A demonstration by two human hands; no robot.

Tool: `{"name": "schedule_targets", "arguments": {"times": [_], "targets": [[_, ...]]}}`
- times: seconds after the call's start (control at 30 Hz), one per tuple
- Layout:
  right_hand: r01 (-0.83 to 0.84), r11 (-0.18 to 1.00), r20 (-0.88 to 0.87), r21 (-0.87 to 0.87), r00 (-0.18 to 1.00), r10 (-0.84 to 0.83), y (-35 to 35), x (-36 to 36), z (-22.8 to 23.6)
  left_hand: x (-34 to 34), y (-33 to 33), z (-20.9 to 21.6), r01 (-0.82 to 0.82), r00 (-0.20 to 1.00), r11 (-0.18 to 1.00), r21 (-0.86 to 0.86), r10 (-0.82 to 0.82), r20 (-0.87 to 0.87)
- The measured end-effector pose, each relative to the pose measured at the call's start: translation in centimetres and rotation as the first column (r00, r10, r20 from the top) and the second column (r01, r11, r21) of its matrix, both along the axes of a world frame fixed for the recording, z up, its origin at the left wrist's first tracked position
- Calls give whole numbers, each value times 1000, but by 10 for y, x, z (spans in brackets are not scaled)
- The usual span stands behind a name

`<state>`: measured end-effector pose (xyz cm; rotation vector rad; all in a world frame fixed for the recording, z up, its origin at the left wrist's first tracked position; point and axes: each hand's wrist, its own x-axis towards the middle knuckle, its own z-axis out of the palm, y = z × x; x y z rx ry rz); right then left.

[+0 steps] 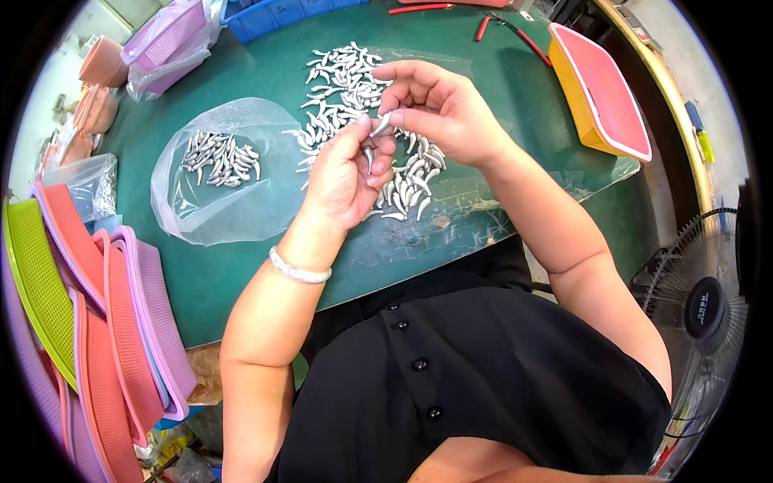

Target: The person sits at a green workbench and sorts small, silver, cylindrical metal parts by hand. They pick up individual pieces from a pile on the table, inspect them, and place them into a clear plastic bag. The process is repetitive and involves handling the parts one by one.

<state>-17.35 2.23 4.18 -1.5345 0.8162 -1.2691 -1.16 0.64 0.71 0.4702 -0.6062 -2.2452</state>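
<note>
We hold both hands above the green table (258, 72). Our left hand (346, 173) pinches one curved silver piece (369, 154); our right hand (439, 109) pinches another (381, 125). Risk: the pieces are small and smooth, so a loose pinch could drop one into the loose pile (354, 88), several dozen strong. One clear bag (221, 173) holds roughly twenty.
</note>
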Motion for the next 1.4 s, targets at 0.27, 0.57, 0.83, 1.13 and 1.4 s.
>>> {"name": "schedule_targets", "arguments": {"times": [0.27,0.57,0.83,1.13,1.4], "targets": [[-124,975,183,185,979,90,-9,-12,-12,-1,0,-2,5,996,1000,4,-5,89],[78,993,-396,-89,912,-107,-6,-11,-24,3,-8,3,-224,969,958,-181,239,66],[-119,944,-784,-309,594,-181,-1,2,-32,8,-12,4,-324,923,936,-136,345,169],[48,981,-420,-189,899,-125,-1,-4,-30,6,-9,5,-307,850,907,-289,398,345],[8,974,-148,-225,988,-42,0,-4,-26,-6,9,3,-179,767,608,-774,579,278]]}}
